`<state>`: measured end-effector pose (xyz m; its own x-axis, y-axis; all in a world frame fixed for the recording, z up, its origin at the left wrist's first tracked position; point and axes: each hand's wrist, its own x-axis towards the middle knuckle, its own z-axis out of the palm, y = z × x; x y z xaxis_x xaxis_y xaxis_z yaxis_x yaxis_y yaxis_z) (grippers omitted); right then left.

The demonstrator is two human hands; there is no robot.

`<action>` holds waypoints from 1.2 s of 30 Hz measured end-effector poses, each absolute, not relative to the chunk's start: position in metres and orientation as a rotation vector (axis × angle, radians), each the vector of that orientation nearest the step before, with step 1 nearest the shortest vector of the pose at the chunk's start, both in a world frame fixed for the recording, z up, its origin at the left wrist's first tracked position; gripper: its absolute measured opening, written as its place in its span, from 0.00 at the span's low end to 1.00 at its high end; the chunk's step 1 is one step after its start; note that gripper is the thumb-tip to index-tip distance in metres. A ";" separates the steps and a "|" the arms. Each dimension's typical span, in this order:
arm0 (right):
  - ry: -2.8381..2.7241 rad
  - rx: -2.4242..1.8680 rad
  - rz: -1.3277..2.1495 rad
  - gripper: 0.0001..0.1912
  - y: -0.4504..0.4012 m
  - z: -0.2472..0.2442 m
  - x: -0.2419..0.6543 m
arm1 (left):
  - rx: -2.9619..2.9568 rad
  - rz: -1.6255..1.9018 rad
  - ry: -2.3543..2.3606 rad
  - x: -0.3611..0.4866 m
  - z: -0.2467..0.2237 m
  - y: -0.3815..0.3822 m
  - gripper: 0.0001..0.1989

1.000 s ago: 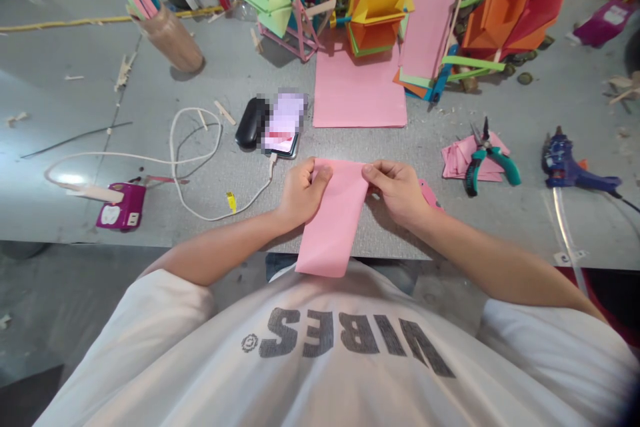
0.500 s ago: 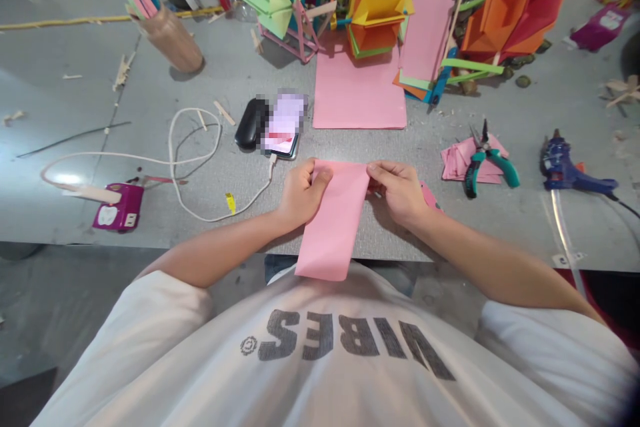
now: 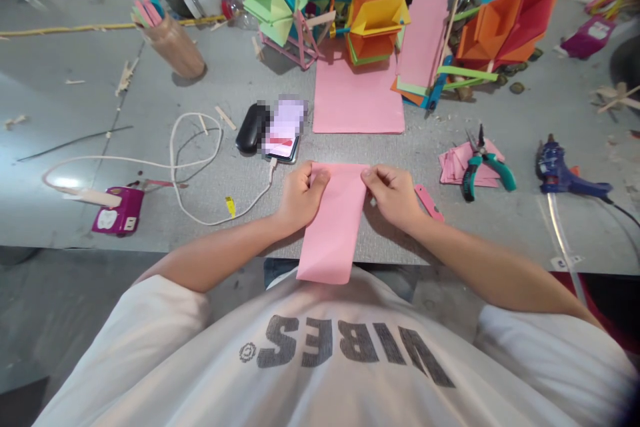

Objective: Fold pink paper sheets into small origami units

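A long pink paper strip (image 3: 334,227) hangs over the table's front edge, its lower end near the white shirt. My left hand (image 3: 304,197) pinches its upper left corner, thumb on top. At the upper right corner, my right hand (image 3: 393,195) grips the paper between thumb and fingers. Just right of that hand lies a pink cutter (image 3: 429,203). Beyond the hands rests a larger pink sheet (image 3: 358,103). Green-handled pliers (image 3: 484,163) sit on a pile of small pink paper pieces (image 3: 451,165).
A phone (image 3: 285,130) with a white cable and a black case (image 3: 253,128) lie left of centre. A blue glue gun (image 3: 565,170) is at the right, a purple adapter (image 3: 120,210) at the left. Folded paper shapes (image 3: 377,20) and a brown cup (image 3: 175,47) stand behind.
My right hand has shifted slightly, its thumb now over the strip's upper right corner, and more of the pink cutter shows. The view has tilted a little.
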<state>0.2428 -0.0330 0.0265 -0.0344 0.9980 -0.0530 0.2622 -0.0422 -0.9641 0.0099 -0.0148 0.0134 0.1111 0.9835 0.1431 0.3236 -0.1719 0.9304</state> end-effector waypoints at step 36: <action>-1.539 -1.535 1.110 0.36 -0.030 0.025 0.245 | 1.477 1.004 1.258 0.014 0.009 -0.017 0.20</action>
